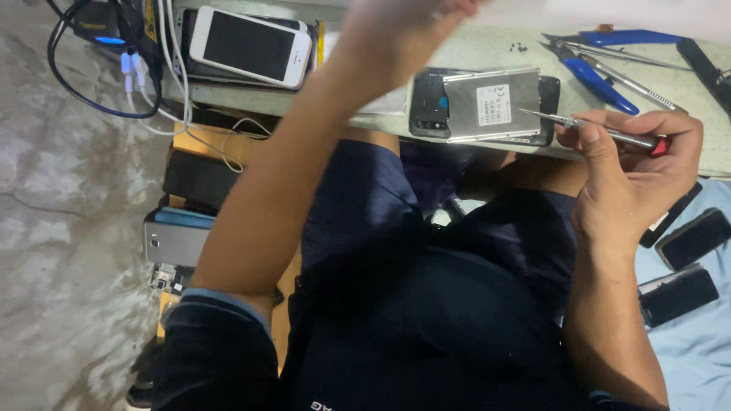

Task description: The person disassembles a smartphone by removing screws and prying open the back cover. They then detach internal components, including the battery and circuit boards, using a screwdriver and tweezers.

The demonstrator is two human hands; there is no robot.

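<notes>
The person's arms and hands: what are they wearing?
Both hands, the left hand and the right hand, are bare, with no gloves. The forearms are bare too. Dark navy short sleeves with a lighter blue hem cover the upper arms.

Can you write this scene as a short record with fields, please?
Right hand: holds a thin screwdriver, tip at the opened phone
Left hand: raised, blurred, reaching over the bench
Phone state: back removed, silver battery showing
Bench tools: blue-handled pliers, tweezers
Other: white phone, cables
</notes>
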